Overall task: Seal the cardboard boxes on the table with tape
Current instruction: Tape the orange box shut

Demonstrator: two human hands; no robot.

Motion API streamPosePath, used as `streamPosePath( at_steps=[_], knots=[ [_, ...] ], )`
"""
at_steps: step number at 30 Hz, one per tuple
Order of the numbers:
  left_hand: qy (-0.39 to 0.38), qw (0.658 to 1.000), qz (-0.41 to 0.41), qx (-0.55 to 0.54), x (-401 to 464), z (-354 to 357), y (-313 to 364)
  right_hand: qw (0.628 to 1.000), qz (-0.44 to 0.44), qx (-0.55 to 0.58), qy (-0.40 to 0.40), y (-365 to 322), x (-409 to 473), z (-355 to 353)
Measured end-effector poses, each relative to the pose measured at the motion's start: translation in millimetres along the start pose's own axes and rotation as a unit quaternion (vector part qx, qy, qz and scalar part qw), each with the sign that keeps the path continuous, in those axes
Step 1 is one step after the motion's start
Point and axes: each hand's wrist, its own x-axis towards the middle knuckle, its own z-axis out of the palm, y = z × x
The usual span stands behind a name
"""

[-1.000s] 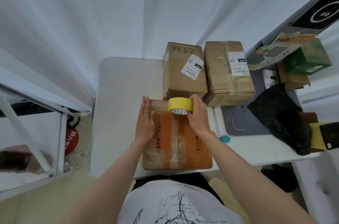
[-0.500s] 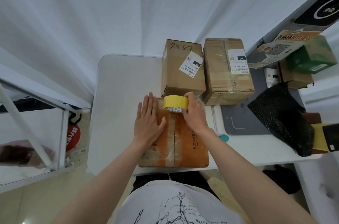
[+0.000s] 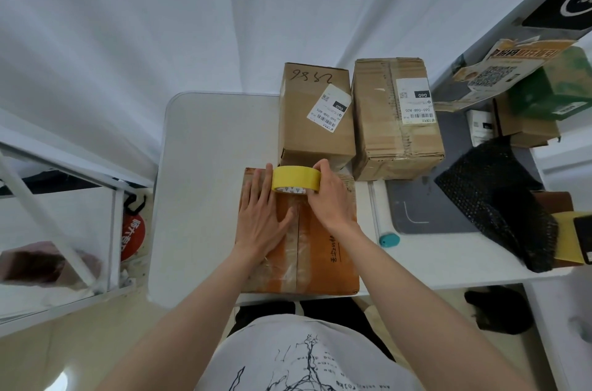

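so there's a flat orange-brown cardboard box (image 3: 320, 243) lying at the near edge of the white worktop (image 3: 208, 166), old clear tape running down its middle seam; the left hand (image 3: 261, 220) lies flat on the box's left half, fingers straight and close together, thumb spread toward the seam; the right hand (image 3: 331, 196) has its fingers curled round a yellow roll of tape (image 3: 296, 178), which stands on edge at the far end of the box, right over the seam; the left fingertips sit just beside the roll, can't tell if they touch it.

behind that box, touching or nearly so, stands a tall plain brown cardboard box with "9852" scrawled on top (image 3: 315, 112) and a white shipping label stuck on crooked; just beside it to the right is a wider, wrinkly brown cardboard box (image 3: 395, 121) with its own white label; further right there's a grey mat (image 3: 426, 208), a small teal thing (image 3: 389, 239) at the mat's near corner, and a crumpled black mesh bag (image 3: 499, 198); white curtain (image 3: 192, 22) hangs behind it all.
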Motion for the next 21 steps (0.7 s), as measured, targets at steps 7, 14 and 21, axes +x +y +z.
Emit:
streamPosePath(
  at_steps=[7,14,21],
  knots=[
    [-0.004,1.000,-0.003,0.018,0,3,1,0.997,-0.026,0.073,0.020,19,4,-15],
    [-0.003,1.000,0.005,0.024,1,2,0,0.996,-0.060,0.037,0.052,18,-3,-10],
    [-0.017,0.999,0.021,0.044,0,1,2,0.997,-0.059,0.024,0.032,19,0,-9]
  ],
)
